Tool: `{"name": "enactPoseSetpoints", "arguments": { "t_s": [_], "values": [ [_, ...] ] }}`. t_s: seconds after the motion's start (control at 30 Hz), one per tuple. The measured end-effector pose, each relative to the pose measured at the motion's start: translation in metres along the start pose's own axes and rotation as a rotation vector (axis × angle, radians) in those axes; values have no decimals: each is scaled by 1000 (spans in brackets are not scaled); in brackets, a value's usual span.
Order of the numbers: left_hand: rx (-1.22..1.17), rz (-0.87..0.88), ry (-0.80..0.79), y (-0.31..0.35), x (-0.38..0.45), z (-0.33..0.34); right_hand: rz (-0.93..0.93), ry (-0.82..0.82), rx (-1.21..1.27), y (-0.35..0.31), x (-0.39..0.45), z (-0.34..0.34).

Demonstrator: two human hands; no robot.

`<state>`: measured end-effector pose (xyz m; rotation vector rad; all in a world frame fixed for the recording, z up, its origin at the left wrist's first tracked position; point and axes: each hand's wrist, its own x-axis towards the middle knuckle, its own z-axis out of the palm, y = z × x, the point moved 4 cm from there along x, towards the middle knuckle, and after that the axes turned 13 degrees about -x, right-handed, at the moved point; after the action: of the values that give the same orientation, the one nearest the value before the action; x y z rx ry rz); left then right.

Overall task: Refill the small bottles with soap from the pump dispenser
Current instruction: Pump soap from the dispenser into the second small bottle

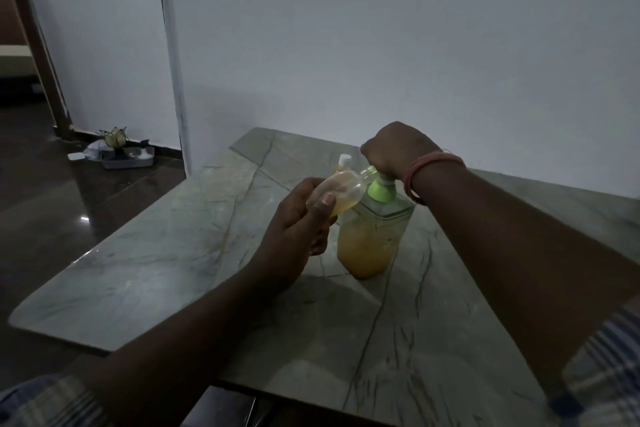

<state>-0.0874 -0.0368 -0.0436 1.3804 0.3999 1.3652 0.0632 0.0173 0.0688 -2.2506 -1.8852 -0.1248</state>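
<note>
A home room; marble table (145, 274), white wall (381, 45), doorway (20, 45).

The table (145, 263) looks like polished stone, grey-green with dark veins, smooth and faintly glossy. On it, the pump dispenser (372, 236) is clear glossy plastic holding cloudy yellow-orange soap, with a matt bright-green plastic collar (381, 190) at its 12 o'clock. The small bottle (341, 191) in the left hand (298, 236) is thin translucent plastic, smooth, part filled with the same amber liquid. Behind it at 11 o'clock, a second bottle's cap (344, 160) is white matt plastic. The right wrist wears 1 thin reddish thread band (433, 166). The floor (69, 218) is dark, glossy tile; the wall (381, 45) is matt white paint.
</note>
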Motion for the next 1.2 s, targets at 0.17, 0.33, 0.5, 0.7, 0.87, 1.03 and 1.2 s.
{"name": "enactPoseSetpoints", "arguments": {
  "t_s": [0.17, 0.33, 0.5, 0.7, 0.87, 1.03, 1.2],
  "values": [
    [-9, -10, -14, 2, -3, 3, -22, -32, -17, -4, -4, -15],
    [1, -4, -6, 0, -1, 1, 12, -11, -20, -3, -1, -7],
    [-3, 2, -7, 2, -2, 2, -51, -57, -103, -7, -4, -13],
    [-12, -3, -6, -1, 1, 0, -1, 24, -6, -2, 7, -2],
    [8, 7, -9, 1, 0, 0, -53, -38, -122, -6, 5, -10],
    [27, 4, 4, -1, 0, -1, -44, 19, -60, -3, 9, -3],
    [52, 4, 8, 0, -1, -1, -72, -28, -70, -5, 3, -7]
  ]
}}
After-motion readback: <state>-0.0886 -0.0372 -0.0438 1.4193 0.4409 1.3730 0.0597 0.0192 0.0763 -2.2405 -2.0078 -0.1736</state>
